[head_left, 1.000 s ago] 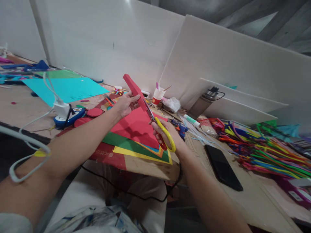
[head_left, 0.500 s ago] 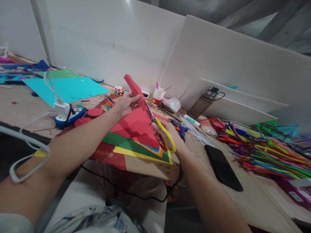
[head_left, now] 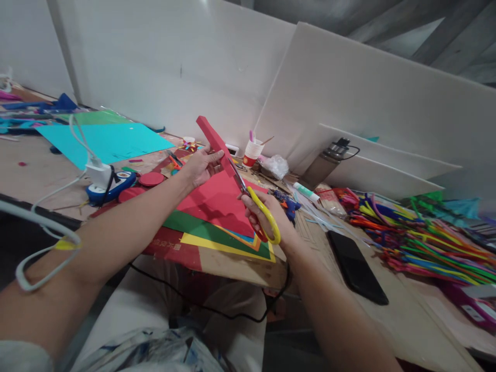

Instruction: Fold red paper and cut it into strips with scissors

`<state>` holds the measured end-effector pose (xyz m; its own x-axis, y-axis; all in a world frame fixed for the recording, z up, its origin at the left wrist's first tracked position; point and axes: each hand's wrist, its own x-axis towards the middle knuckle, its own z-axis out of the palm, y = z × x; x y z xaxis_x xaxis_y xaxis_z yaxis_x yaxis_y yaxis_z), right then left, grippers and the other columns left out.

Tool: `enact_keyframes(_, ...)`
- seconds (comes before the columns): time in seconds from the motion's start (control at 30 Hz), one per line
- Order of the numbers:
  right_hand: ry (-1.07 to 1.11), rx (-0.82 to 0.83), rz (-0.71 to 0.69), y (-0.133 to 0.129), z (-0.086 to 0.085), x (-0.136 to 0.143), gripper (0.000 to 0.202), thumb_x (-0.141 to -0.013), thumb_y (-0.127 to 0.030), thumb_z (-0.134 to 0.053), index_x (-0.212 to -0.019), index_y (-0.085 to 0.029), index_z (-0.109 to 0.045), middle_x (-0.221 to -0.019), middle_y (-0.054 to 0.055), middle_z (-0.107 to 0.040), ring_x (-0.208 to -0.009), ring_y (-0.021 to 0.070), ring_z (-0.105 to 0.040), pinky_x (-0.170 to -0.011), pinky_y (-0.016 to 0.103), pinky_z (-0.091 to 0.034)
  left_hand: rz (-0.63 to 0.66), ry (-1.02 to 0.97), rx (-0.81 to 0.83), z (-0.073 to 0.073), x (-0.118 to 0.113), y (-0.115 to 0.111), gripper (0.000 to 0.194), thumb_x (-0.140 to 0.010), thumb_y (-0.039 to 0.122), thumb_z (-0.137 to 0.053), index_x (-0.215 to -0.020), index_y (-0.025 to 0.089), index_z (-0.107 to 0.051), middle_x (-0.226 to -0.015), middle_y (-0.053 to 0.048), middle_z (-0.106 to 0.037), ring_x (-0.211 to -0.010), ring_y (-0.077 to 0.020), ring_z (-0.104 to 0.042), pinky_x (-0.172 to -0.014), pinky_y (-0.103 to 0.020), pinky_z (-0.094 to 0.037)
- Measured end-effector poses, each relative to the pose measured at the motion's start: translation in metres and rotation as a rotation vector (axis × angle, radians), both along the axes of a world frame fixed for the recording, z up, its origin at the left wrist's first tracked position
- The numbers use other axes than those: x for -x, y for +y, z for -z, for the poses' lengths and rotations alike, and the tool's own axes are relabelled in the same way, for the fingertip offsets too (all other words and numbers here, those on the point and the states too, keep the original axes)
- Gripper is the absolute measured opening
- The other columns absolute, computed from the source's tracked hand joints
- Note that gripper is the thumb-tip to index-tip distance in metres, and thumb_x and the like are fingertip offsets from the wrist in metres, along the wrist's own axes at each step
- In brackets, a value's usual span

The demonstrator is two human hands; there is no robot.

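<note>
The grip of the left hand (head_left: 202, 168) pinches a long red paper strip (head_left: 211, 135), thumb against fingers, and that of the right hand (head_left: 281, 214) is wrapped around the yellow-and-red handles of the scissors (head_left: 262, 206), both raised above red sheets (head_left: 220, 201) on the bench (head_left: 27, 175). The strip's far end juts out unsupported, so a loose pinch could let it twist and a cut wander. The blades blur into the red, so their exact bite cannot be told.

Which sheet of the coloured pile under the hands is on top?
The red sheet; the green sheet and yellow sheet stick out from beneath it.
</note>
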<state>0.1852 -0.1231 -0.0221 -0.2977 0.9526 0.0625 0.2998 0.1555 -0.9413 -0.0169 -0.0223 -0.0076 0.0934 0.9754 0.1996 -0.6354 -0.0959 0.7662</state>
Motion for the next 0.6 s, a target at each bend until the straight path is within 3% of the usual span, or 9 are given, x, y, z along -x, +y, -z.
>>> enact_keyframes(0.13, -0.014, 0.0, -0.002, 0.0006, -0.0001, -0.0001, 0.042, -0.079, -0.06, -0.059, -0.091, -0.019, -0.058, -0.056, -0.006, -0.048, -0.037, 0.0071, -0.041, -0.033, 0.018, -0.034, -0.044, -0.021, 0.025, -0.0031, 0.0025, -0.0006, 0.014, -0.077, 0.016, -0.072, -0.081, 0.017, -0.059, -0.07, 0.002, -0.068, -0.059, -0.0079, -0.063, -0.067, -0.023, -0.052)
enact_keyframes(0.27, -0.062, -0.014, -0.026, 0.0009, -0.0012, -0.0007, 0.041, -0.08, -0.059, -0.057, -0.092, -0.02, -0.059, -0.057, -0.006, -0.049, -0.038, 0.0073, -0.042, -0.033, 0.019, -0.034, -0.102, 0.0, 0.049, -0.0047, 0.0047, 0.0002, 0.013, -0.077, 0.013, -0.07, -0.079, 0.017, -0.058, -0.067, 0.003, -0.067, -0.057, -0.0077, -0.062, -0.065, -0.022, -0.052)
enact_keyframes(0.6, -0.117, -0.037, -0.051, -0.0004, -0.0056, 0.0012, 0.04, -0.082, -0.06, -0.056, -0.089, -0.021, -0.054, -0.058, -0.006, -0.048, -0.038, 0.0071, -0.042, -0.035, 0.019, -0.036, -0.06, 0.024, 0.03, -0.0052, -0.0006, -0.0048, 0.012, -0.077, 0.008, -0.069, -0.08, 0.016, -0.06, -0.068, 0.003, -0.067, -0.056, -0.0068, -0.061, -0.063, -0.021, -0.051)
